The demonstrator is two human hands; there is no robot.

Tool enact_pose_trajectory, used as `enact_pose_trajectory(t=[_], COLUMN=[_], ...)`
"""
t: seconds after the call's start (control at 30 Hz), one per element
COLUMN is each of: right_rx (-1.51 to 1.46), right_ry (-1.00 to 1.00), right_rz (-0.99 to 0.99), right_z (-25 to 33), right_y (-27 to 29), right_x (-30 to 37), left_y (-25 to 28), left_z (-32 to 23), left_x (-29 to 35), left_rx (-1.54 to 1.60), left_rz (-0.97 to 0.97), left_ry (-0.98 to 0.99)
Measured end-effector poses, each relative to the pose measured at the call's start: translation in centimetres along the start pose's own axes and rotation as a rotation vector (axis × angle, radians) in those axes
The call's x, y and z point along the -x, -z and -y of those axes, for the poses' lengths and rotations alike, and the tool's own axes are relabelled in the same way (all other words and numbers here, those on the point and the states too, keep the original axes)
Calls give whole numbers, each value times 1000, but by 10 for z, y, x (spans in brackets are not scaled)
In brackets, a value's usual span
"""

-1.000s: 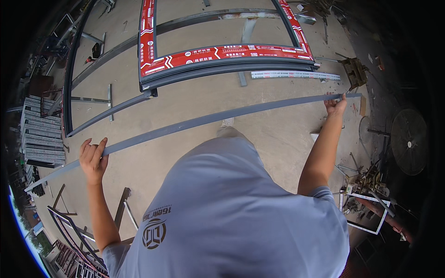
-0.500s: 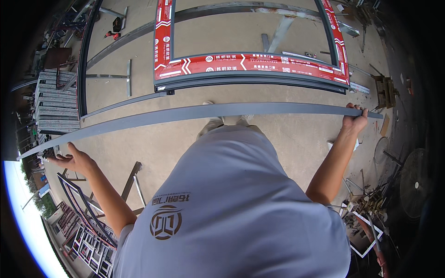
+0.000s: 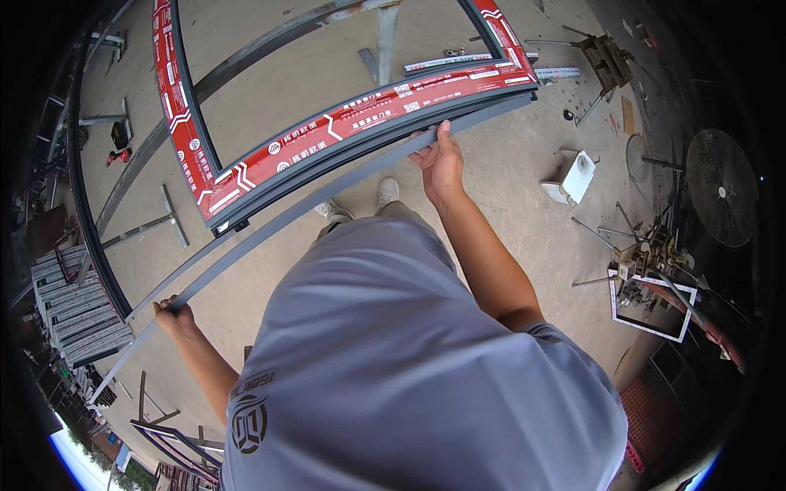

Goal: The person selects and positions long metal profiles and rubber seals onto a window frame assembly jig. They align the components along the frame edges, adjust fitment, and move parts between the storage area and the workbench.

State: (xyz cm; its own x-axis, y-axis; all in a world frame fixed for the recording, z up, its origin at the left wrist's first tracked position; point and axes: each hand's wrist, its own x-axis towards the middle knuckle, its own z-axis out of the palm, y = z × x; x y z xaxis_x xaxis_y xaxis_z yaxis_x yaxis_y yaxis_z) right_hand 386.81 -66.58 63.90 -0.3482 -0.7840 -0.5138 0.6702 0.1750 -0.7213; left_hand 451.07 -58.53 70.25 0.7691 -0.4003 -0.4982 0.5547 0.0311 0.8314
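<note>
A long, thin grey profile strip (image 3: 288,216) runs diagonally across in front of me, from lower left to upper right. My left hand (image 3: 173,316) is closed around it toward its left part, and the strip's tail extends past that hand. Farther along, my right hand (image 3: 440,168) grips it, thumb up and fingers behind. The strip's right part lies close along the near edge of a dark window frame (image 3: 315,141) covered in red printed film; whether they touch, I cannot tell. Toward the left, a gap separates strip and frame.
Metal support bars (image 3: 387,41) pass under the frame. At left stand a dark upright profile (image 3: 97,221) and a stack of wrapped profiles (image 3: 78,303). A white box-like piece (image 3: 571,177), a large fan (image 3: 721,193) and a white frame (image 3: 652,334) are at right.
The strip has tilted, its right part moving up against the frame. My right hand has shifted inward along it. My left hand, open before, now grips it. The view has turned.
</note>
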Motion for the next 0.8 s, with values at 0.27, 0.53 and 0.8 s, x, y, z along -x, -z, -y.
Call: enact_pose_trajectory(t=[0.27,0.53,0.8], right_rx=[232,288,394], right_ry=[3,-25,-7], right_rz=[-29,57,85], right_z=[18,19,20], right_y=[14,3,-2], right_x=[-33,-24,-21], left_y=[36,-24,-42], left_z=[-39,-3,12], left_x=[-95,-55,-24], left_rx=[-22,11,54], left_rz=[-98,24,157], left_ry=[75,12,38])
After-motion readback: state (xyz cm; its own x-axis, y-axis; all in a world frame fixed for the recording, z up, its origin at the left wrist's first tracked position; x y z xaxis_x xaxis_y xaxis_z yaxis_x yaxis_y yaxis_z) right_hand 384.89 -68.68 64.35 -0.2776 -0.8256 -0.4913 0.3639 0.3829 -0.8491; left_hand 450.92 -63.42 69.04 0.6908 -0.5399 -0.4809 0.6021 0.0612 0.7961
